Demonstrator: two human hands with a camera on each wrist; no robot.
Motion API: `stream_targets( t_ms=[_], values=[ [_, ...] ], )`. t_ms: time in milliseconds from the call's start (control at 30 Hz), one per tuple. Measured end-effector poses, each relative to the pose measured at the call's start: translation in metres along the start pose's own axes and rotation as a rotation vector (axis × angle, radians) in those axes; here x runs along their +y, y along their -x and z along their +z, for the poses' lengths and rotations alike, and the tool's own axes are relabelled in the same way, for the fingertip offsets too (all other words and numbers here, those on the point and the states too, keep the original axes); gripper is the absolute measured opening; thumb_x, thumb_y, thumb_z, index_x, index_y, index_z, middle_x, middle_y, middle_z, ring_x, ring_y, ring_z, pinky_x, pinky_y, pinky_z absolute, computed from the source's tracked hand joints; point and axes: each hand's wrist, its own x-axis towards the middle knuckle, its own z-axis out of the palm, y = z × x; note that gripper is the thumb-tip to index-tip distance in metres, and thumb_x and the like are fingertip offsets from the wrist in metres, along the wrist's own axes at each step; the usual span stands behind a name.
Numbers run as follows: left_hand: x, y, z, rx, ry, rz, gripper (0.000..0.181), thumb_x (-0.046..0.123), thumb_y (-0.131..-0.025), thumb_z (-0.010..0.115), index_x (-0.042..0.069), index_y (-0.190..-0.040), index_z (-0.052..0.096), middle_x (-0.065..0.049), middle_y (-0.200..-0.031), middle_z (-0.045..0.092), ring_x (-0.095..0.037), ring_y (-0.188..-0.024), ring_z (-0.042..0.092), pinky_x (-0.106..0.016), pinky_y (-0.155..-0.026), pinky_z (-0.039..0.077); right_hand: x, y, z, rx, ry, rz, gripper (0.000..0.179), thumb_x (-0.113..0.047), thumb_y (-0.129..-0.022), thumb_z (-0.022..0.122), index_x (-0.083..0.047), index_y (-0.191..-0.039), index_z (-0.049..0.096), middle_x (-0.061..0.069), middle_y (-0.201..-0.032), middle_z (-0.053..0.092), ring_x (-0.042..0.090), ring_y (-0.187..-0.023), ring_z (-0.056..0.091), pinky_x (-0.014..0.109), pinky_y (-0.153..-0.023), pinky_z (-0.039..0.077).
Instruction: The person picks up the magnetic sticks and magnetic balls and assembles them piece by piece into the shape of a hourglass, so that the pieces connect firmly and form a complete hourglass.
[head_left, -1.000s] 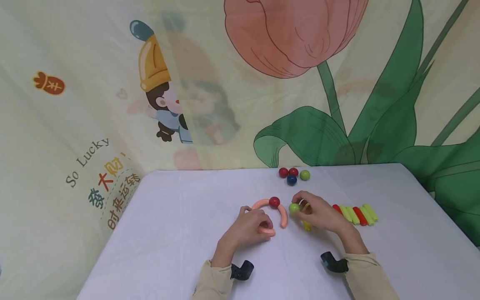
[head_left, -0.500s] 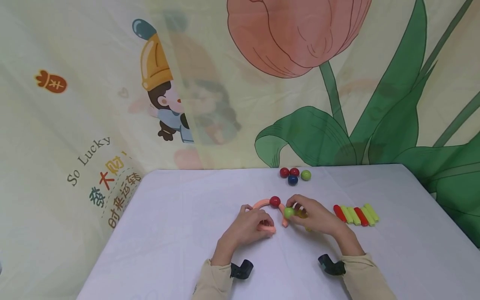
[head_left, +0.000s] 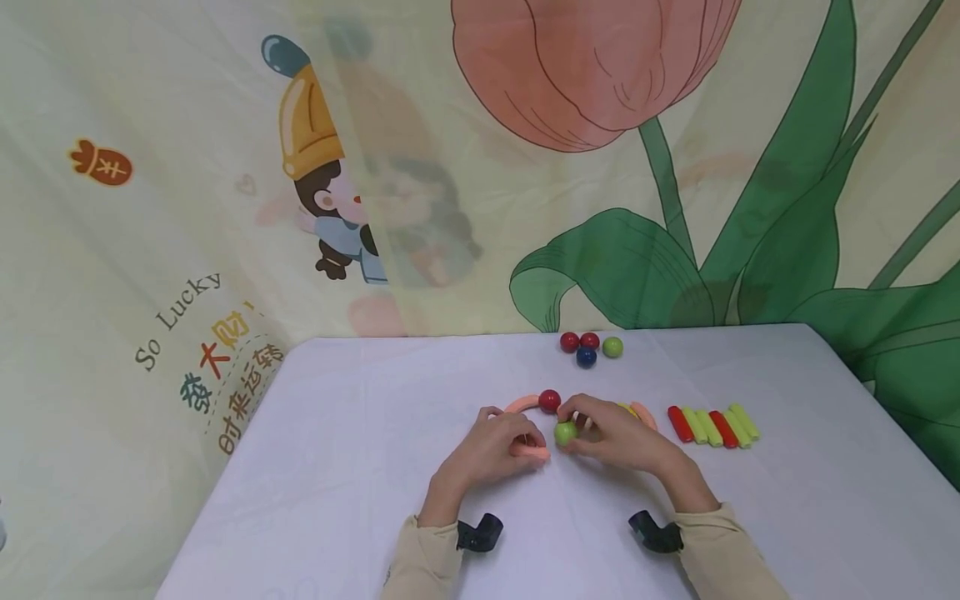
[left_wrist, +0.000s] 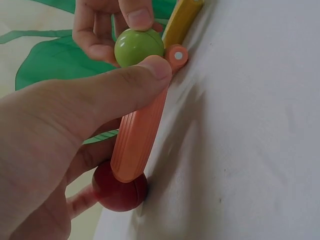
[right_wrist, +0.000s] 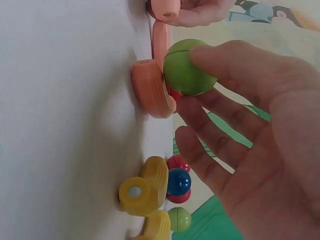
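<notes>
My left hand (head_left: 491,450) pinches a curved pink stick (left_wrist: 137,142) between thumb and fingers. A red ball (left_wrist: 120,187) sits at the stick's left end, beside the curled fingers. My right hand (head_left: 618,437) pinches a green ball (right_wrist: 187,70) with thumb and fingertips. In the left wrist view this ball is right by the left thumb tip and the stick's right end. Another curved pink stick (right_wrist: 152,90) stands close beside the green ball. Behind the hands, a red ball (head_left: 549,401) adjoins a pink arc (head_left: 522,405), which the left hand partly covers.
Yellow sticks (right_wrist: 155,177) and a pink stick (head_left: 643,414) lie behind the right hand. Farther right is a row of red and lime sticks (head_left: 712,427). A blue ball (head_left: 586,357), two red balls (head_left: 580,342) and a green ball (head_left: 612,347) cluster at the table's back edge.
My right hand has carried the green ball left and slightly nearer, close to the held pink stick's end. Yellow and pink pieces now show behind it. The left hand has barely moved.
</notes>
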Motion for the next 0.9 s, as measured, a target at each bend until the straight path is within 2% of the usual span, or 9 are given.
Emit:
stream_targets(
  t_ms=[133, 367, 633, 733, 900],
  values=[
    [-0.0006, 0.0017, -0.0020, -0.001, 0.028, -0.015, 0.017, 0.031, -0.081, 0.074, 0.024, -0.096, 0.070, 0.017, -0.087, 0.067, 0.001, -0.084, 0.057, -0.047, -0.101, 0.031, -0.0014, -0.0005, 0.0030, -0.017, 0.006, -0.026, 0.032, -0.017, -0.082, 0.073, -0.026, -0.107, 0.055, -0.013, -0.102, 0.058, 0.010, -0.097, 0.053, 0.025, -0.083, 0.050],
    [-0.0029, 0.0021, -0.0046, -0.014, 0.085, -0.040, 0.017, 0.029, -0.082, 0.073, 0.022, -0.097, 0.070, 0.016, -0.086, 0.068, 0.000, -0.083, 0.058, -0.044, -0.101, 0.030, -0.0050, -0.0008, 0.0070, -0.047, 0.013, -0.085, 0.031, -0.013, -0.082, 0.072, -0.023, -0.106, 0.056, -0.012, -0.099, 0.058, 0.011, -0.095, 0.054, 0.031, -0.083, 0.051],
    [-0.0045, 0.0019, -0.0040, -0.023, 0.094, -0.044, 0.017, 0.029, -0.082, 0.073, 0.023, -0.097, 0.069, 0.017, -0.086, 0.067, 0.001, -0.084, 0.058, -0.044, -0.101, 0.030, -0.0064, -0.0013, 0.0093, -0.061, 0.024, -0.089, 0.031, -0.013, -0.082, 0.072, -0.023, -0.105, 0.056, -0.012, -0.097, 0.059, 0.012, -0.093, 0.054, 0.029, -0.080, 0.051],
    [-0.0049, 0.0022, -0.0045, -0.026, 0.094, -0.043, 0.018, 0.029, -0.082, 0.074, 0.023, -0.098, 0.069, 0.017, -0.087, 0.068, 0.000, -0.085, 0.058, -0.044, -0.102, 0.030, -0.0058, -0.0005, 0.0084, -0.074, 0.011, -0.079, 0.033, -0.007, -0.082, 0.069, -0.025, -0.107, 0.056, -0.012, -0.098, 0.058, 0.012, -0.094, 0.054, 0.027, -0.080, 0.050],
    [-0.0049, 0.0028, -0.0051, -0.017, 0.092, -0.028, 0.018, 0.028, -0.081, 0.074, 0.021, -0.098, 0.070, 0.014, -0.087, 0.069, -0.001, -0.084, 0.059, -0.043, -0.100, 0.032, -0.0027, -0.0010, 0.0062, -0.038, 0.045, -0.051, 0.034, -0.002, -0.081, 0.065, -0.023, -0.107, 0.058, -0.009, -0.093, 0.055, 0.010, -0.086, 0.052, 0.021, -0.074, 0.048]
  ],
)
